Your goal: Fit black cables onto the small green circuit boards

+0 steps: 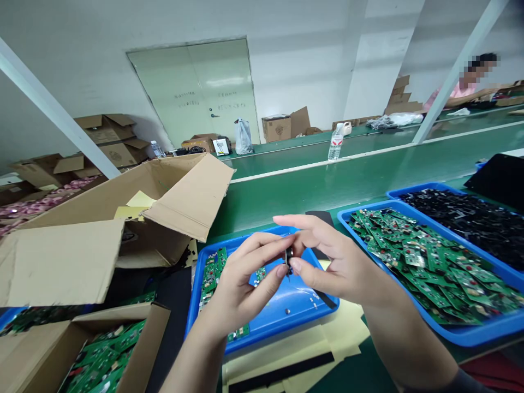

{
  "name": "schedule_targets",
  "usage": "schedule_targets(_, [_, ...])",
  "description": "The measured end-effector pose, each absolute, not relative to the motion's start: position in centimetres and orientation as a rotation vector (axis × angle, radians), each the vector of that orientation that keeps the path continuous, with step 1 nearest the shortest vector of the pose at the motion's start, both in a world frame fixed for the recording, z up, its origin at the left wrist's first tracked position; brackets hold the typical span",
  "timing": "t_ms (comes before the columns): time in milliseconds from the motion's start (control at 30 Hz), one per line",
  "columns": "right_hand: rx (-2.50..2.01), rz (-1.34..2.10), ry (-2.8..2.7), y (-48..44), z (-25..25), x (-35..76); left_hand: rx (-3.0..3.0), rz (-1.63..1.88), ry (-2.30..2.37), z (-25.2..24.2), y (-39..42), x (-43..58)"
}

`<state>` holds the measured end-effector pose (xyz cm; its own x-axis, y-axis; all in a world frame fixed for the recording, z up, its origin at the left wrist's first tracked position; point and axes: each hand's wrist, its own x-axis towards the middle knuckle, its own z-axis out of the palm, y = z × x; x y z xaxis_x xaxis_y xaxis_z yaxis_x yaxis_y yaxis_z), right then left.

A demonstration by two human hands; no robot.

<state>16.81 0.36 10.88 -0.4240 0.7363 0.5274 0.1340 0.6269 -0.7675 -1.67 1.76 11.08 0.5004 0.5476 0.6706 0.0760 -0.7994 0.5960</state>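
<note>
My left hand (pixel 249 278) and my right hand (pixel 327 256) meet above a blue tray (pixel 266 322). Between their fingertips is a small circuit board (pixel 288 263), seen nearly edge-on, with a dark round part on it. The left thumb and fingers pinch one side of it; the right thumb and forefinger press on the other side. Beneath, the tray holds several green circuit boards (pixel 210 273) along its left side and a few tiny loose parts (pixel 314 300) at the right. Much of the held board is hidden by my fingers.
At right, a blue tray is heaped with green circuit boards (pixel 434 262); behind it, another holds black parts (pixel 470 224). Open cardboard boxes (pixel 61 262) crowd the left. A water bottle (pixel 335 143) stands on the ledge ahead. A person (pixel 462 90) sits at far right.
</note>
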Motion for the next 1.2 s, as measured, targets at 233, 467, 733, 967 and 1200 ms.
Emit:
schedule_targets(233, [-0.739, 0.538, -2.003, 0.5, 11.2, 16.3, 2.334, 1.392, 0.639, 10.6, 1.2, -0.9])
schedule_targets(467, [-0.739, 0.380, -2.029, 0.9, 10.8, 15.7, 2.491, 1.582, 0.748, 9.8, 1.6, -0.3])
schedule_targets(733, [-0.601, 0.257, -1.976, 1.8, 9.9, 15.2, 2.549, 1.669, 0.795, 9.6, 1.8, 0.0])
schedule_targets(967, [-0.648, 0.418, -1.958, 2.4, 9.9, 15.7, 2.545, 1.653, 0.858, 9.4, 1.8, 0.2])
schedule_targets(1200, [-0.732, 0.707, -1.870, 1.9, 10.9, 16.9, 1.877, 1.660, 0.962, 9.5, 1.5, -0.1])
